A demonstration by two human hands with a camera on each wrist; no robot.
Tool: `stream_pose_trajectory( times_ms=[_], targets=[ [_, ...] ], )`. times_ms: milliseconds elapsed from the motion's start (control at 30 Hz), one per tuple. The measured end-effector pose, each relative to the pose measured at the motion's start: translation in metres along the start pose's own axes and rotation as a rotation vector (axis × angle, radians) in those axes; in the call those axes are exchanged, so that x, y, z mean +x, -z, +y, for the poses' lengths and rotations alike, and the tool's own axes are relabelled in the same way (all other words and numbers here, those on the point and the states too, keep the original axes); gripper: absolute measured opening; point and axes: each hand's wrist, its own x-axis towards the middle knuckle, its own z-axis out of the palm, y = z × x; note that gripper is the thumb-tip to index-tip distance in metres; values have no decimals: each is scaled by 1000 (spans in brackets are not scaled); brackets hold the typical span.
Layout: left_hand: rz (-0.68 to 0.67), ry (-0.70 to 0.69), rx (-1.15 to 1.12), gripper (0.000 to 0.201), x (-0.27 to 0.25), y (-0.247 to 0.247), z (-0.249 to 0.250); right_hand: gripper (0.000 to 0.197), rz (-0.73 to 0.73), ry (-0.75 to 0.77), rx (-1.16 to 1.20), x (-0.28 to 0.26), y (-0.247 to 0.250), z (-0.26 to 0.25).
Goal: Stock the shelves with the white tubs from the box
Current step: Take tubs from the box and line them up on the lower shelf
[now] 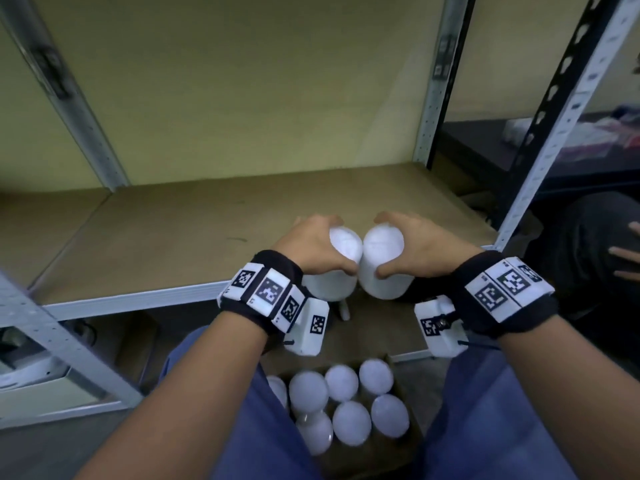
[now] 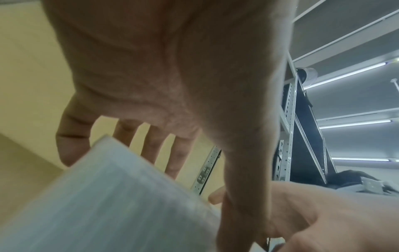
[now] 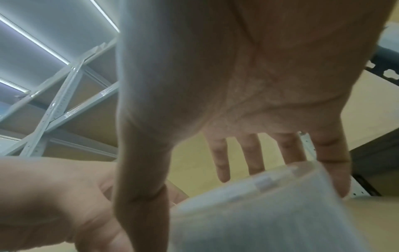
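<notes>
**Holding two tubs at the shelf edge**

Gripping from above, our left hand (image 1: 313, 244) wraps a white tub, the left tub (image 1: 337, 268), thumb on the near side and fingers (image 2: 151, 145) spread down the far side. Our right hand (image 1: 420, 245) holds a second one, the right tub (image 1: 384, 261), the same way, thumb toward us and fingers (image 3: 251, 153) draped over the far wall. Both hands are closed round their loads, neither spread wide. The two tubs touch side to side, upright or nearly so, and we hold them over the front rail of the shelf (image 1: 180, 237). Whether their bases rest on anything we cannot tell, since the wrists hide them.

Each wrist wears a black band with white marker blocks, left band (image 1: 270, 292) and right band (image 1: 509, 289).

Below our hands, between our knees in blue trousers (image 1: 221, 393), sits the box (image 1: 401, 445), brown card, open at the top. Seven or so more tubs (image 1: 341, 403) stand in it close together, their round white lids facing up.

The shelf board is bare brown wood with a pale metal rim. Grey perforated posts (image 1: 431, 98) rise at its corners against a yellow wall (image 1: 242, 81). To the right stands a black rack (image 1: 540, 109), and beside it another person's hand (image 1: 628, 258) shows at the frame edge.
</notes>
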Motion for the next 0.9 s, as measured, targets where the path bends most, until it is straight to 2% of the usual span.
stream_pose_trajectory(
  times_ms=[100, 233, 400, 667, 900],
  targets=[
    [29, 3, 14, 95, 9, 14, 2, 89, 61, 14, 35, 13, 7, -4],
    [69, 12, 3, 87, 23, 29, 3, 77, 111, 5, 30, 33, 11, -8],
    [94, 28, -14, 80, 45, 35, -3, 71, 133, -8, 64, 62, 8, -6],
    [32, 62, -76, 81, 70, 17, -17, 69, 40, -29, 84, 94, -6, 11],
    [-3, 50, -59, 78, 70, 3, -24, 71, -19, -35, 37, 96, -15, 21]
  ],
)
